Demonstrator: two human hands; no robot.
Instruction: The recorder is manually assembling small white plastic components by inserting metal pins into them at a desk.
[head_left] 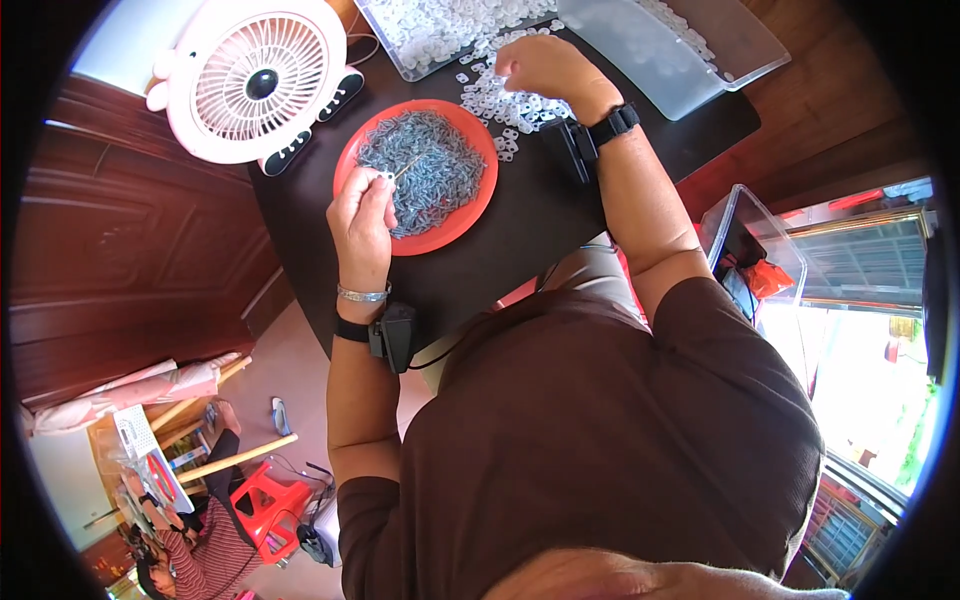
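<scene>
My left hand [362, 215] is closed in a pinch over the near left rim of an orange-red plate [488, 190]. Between thumb and forefinger it grips a small white plastic piece [388, 177]. A thin golden-brown rod [408, 166] slants up from that piece over the plate. Heaped in the plate are many slim blue-grey screw-like pieces [440, 190]. My right hand [550, 70] is above a loose pile of small white plastic pieces with holes [500, 108], at the back of the dark table. Its fingers are curled together; whatever they hold is hidden.
A white animal-shaped fan [262, 85] stands left of the plate. Behind the pile is a clear tub [410, 68] of white pieces; a translucent bin [665, 80] lies to its right. Black devices are strapped to both wrists. At lower left are a red stool [268, 510] and another person [205, 550].
</scene>
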